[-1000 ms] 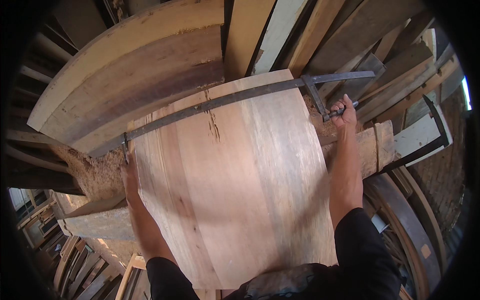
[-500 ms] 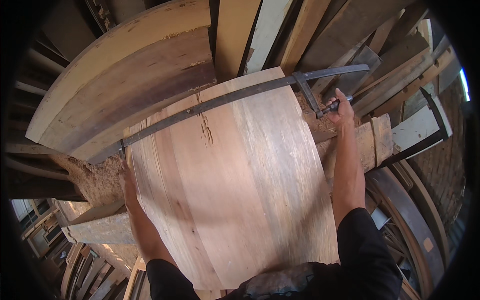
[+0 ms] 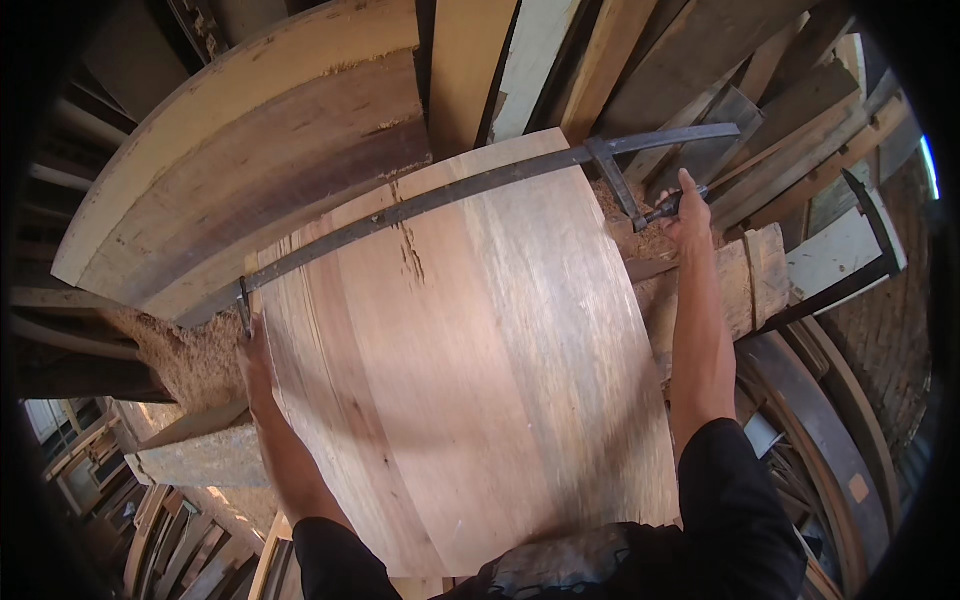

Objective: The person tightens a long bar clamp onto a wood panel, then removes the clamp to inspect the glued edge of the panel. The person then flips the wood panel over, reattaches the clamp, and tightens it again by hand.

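A wide wooden panel (image 3: 430,380), made of several boards side by side, lies in front of me. Across its far part runs a long dark metal bar clamp (image 3: 420,205). My right hand (image 3: 688,212) is closed around the clamp's screw handle, just off the panel's right edge, with the thumb pointing up. At the left edge, my left hand (image 3: 256,350) is by the lower end of the clamp's fixed jaw (image 3: 243,300). Its fingers are mostly hidden, and I cannot tell whether they grip the jaw or the panel's edge.
A thick curved laminated wooden piece (image 3: 270,150) stands beyond the panel at the left. Wood shavings (image 3: 190,350) heap beside the left bench beam (image 3: 200,460). Several boards (image 3: 690,80) lean at the back right, and another dark clamp (image 3: 880,225) is at the far right.
My right hand has shifted slightly upward on the clamp handle, its thumb now more upright. A little more of my left hand shows beside the fixed jaw. The clamp stays across the panel.
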The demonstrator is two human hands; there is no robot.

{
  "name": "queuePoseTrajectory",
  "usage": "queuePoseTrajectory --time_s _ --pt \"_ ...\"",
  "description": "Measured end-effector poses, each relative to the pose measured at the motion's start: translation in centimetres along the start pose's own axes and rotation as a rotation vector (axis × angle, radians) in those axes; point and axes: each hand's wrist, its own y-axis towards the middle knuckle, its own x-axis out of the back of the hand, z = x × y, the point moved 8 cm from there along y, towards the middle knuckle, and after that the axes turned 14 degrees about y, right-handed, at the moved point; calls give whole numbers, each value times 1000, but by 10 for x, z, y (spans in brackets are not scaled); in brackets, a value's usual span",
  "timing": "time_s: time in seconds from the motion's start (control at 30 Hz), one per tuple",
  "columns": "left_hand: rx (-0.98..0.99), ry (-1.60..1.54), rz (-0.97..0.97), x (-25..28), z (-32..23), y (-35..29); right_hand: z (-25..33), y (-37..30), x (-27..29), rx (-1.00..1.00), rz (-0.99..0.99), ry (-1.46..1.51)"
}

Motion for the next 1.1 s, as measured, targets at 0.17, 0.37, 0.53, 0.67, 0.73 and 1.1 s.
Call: queuePoseTrajectory --time_s 0.17,0.37,0.53,0.67,0.73,1.1 --pt "44 -3 32 5 6 0 18 11 16 236 -139 -648" --pt "-62 -217 -31 5 9 -5 -6 -29 -10 -33 84 64" --pt "0 -90 -14 7 13 1 -13 26 13 -128 158 153" --pt "59 167 -154 9 6 7 -7 49 18 -353 520 361" --pt "75 148 -156 13 14 -4 -13 14 11 -141 112 -143" --pt "9 -65 -210 14 0 -10 -54 -29 -119 671 706 -1421"
